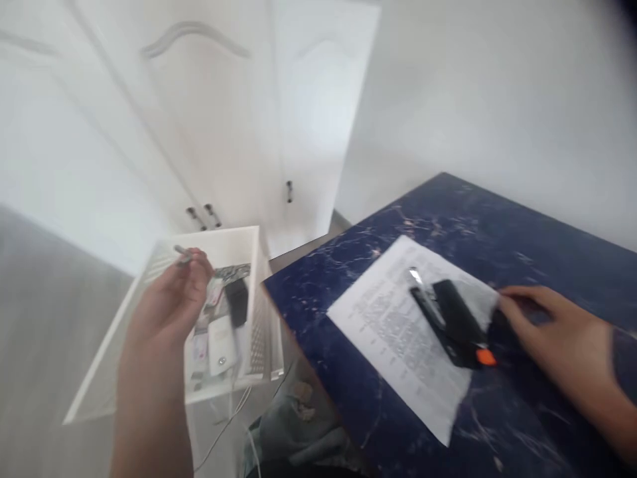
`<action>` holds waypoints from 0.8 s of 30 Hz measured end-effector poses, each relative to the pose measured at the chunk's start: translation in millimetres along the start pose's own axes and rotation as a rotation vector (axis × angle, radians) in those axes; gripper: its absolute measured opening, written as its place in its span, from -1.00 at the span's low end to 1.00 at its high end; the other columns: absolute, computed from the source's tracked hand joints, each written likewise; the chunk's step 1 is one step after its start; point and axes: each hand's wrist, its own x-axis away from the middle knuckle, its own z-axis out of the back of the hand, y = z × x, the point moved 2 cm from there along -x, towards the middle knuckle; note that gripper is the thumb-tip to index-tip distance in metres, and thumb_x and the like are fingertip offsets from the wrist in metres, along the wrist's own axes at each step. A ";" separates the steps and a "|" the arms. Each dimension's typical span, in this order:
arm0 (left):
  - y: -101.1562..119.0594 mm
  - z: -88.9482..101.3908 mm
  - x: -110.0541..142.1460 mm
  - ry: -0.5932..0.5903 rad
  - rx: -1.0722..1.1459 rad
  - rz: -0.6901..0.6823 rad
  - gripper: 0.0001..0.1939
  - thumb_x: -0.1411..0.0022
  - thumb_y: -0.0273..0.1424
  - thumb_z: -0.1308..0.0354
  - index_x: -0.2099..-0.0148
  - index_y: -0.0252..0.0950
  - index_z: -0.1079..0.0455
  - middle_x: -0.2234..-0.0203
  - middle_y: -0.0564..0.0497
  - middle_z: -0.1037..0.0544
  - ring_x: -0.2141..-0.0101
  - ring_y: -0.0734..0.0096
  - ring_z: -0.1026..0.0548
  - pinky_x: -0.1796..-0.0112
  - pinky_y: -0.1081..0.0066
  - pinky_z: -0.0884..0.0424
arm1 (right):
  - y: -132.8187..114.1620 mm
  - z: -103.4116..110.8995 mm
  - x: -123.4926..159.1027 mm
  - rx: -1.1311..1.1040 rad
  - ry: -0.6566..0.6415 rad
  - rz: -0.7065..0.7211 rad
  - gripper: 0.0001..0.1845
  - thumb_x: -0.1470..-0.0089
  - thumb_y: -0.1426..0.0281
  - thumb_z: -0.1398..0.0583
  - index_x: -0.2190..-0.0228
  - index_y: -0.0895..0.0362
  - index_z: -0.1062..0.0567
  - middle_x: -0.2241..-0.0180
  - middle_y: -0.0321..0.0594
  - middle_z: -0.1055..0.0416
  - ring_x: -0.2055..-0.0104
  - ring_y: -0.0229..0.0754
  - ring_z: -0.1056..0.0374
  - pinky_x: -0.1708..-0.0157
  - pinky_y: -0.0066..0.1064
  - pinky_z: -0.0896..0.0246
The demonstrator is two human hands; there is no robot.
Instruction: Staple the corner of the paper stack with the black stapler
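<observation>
My left hand (172,295) is held over a white perforated basket (261,332) and pinches a small metallic object (182,254) between its fingertips. My right hand (552,328) lies on the dark blue marbled table (522,226), fingers touching the edge of a printed paper sheet (393,332). On that sheet lies a black stapler (450,318) with an orange end (485,357). The basket holds several small items, among them a black block (236,302) and white packets (219,345).
White cupboard doors (223,133) with small dark knobs stand behind the basket. A white wall runs along the table's far side. White cables and grey cloth (293,425) lie on the floor below the table's corner.
</observation>
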 end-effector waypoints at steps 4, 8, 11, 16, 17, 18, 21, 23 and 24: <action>-43.5 -91.6 3.3 -0.226 0.064 0.220 -0.72 -0.41 -0.61 0.06 -0.07 -0.23 -0.27 0.21 -0.06 -0.49 0.24 0.53 -0.58 0.31 0.66 -0.64 | -6.5 -6.4 -3.9 -0.044 -0.057 0.107 -0.87 -0.25 0.35 -0.17 0.21 0.03 -0.54 0.22 -0.08 -0.54 0.15 -0.01 -0.46 0.08 -0.16 -0.37; -114.7 -177.0 -8.6 -0.355 -0.084 0.423 -0.74 -0.43 -0.62 0.07 -0.02 -0.28 -0.34 0.23 -0.09 -0.48 0.25 0.49 -0.60 0.35 0.63 -0.65 | -15.6 -5.9 -7.6 -0.114 -0.184 0.147 -0.74 -0.33 0.38 -0.05 0.08 0.05 -0.52 0.08 -0.06 -0.50 0.03 0.01 -0.42 0.00 -0.07 -0.39; -182.4 -219.1 -29.2 -0.425 -0.238 0.483 -0.75 -0.40 -0.64 0.03 -0.01 -0.33 -0.39 0.22 -0.11 -0.50 0.18 0.40 -0.62 0.31 0.56 -0.66 | -19.8 -2.6 -10.2 -0.171 -0.291 0.198 -0.62 -0.36 0.37 -0.02 -0.12 0.02 -0.45 -0.14 -0.07 -0.40 -0.17 0.02 -0.33 -0.18 0.00 -0.30; -286.4 -218.6 -64.7 -0.523 -0.437 0.513 -0.83 -0.28 -0.70 -0.14 0.14 -0.40 -0.42 0.29 -0.09 -0.55 0.27 0.43 -0.62 0.23 0.53 -0.65 | -23.0 -2.2 -15.5 -0.228 -0.474 0.295 -0.54 -0.38 0.38 0.00 -0.23 -0.01 -0.37 -0.30 -0.18 -0.25 -0.35 -0.07 -0.16 -0.35 -0.08 -0.09; -300.1 -210.1 -70.1 -0.532 -0.479 0.516 -0.85 -0.27 -0.69 -0.16 0.17 -0.39 -0.44 0.31 -0.08 -0.55 0.29 0.44 -0.62 0.23 0.54 -0.65 | -22.1 -2.2 -16.3 -0.234 -0.475 0.292 -0.55 -0.37 0.40 0.00 -0.22 0.00 -0.40 -0.29 -0.18 -0.27 -0.34 -0.09 -0.17 -0.36 -0.10 -0.08; -310.9 -200.9 -74.4 -0.549 -0.518 0.540 -0.86 -0.26 -0.69 -0.17 0.20 -0.38 -0.45 0.31 -0.08 -0.56 0.29 0.45 -0.62 0.22 0.54 -0.64 | -20.5 -2.2 -16.8 -0.240 -0.471 0.287 -0.55 -0.36 0.41 0.00 -0.20 0.01 -0.42 -0.28 -0.18 -0.30 -0.34 -0.09 -0.18 -0.37 -0.10 -0.06; -325.0 -177.5 -82.2 -0.522 -0.604 0.633 -0.90 -0.28 -0.64 -0.18 0.26 -0.38 -0.46 0.28 -0.12 -0.56 0.39 0.53 -0.56 0.33 0.59 -0.61 | -11.5 -1.0 -17.3 -0.258 -0.464 0.264 -0.58 -0.33 0.44 -0.04 -0.13 0.00 -0.47 -0.25 -0.18 -0.34 -0.31 -0.09 -0.23 -0.38 -0.05 -0.01; -326.4 -172.8 -80.1 -0.583 -0.638 0.747 -0.93 -0.29 -0.60 -0.17 0.25 -0.40 -0.46 0.25 -0.14 -0.54 0.46 0.60 -0.48 0.44 0.62 -0.55 | -0.6 0.5 -17.9 -0.272 -0.469 0.233 -0.60 -0.32 0.45 -0.05 -0.11 -0.01 -0.49 -0.24 -0.17 -0.35 -0.30 -0.07 -0.24 -0.39 0.03 0.04; -326.6 -173.4 -77.1 -0.638 -0.654 0.785 -0.95 -0.29 -0.58 -0.18 0.24 -0.40 -0.46 0.26 -0.13 -0.52 0.49 0.63 -0.43 0.50 0.63 -0.49 | 6.1 1.2 -18.3 -0.282 -0.476 0.212 -0.60 -0.33 0.44 -0.05 -0.11 -0.01 -0.49 -0.24 -0.17 -0.34 -0.31 -0.06 -0.23 -0.39 0.06 0.07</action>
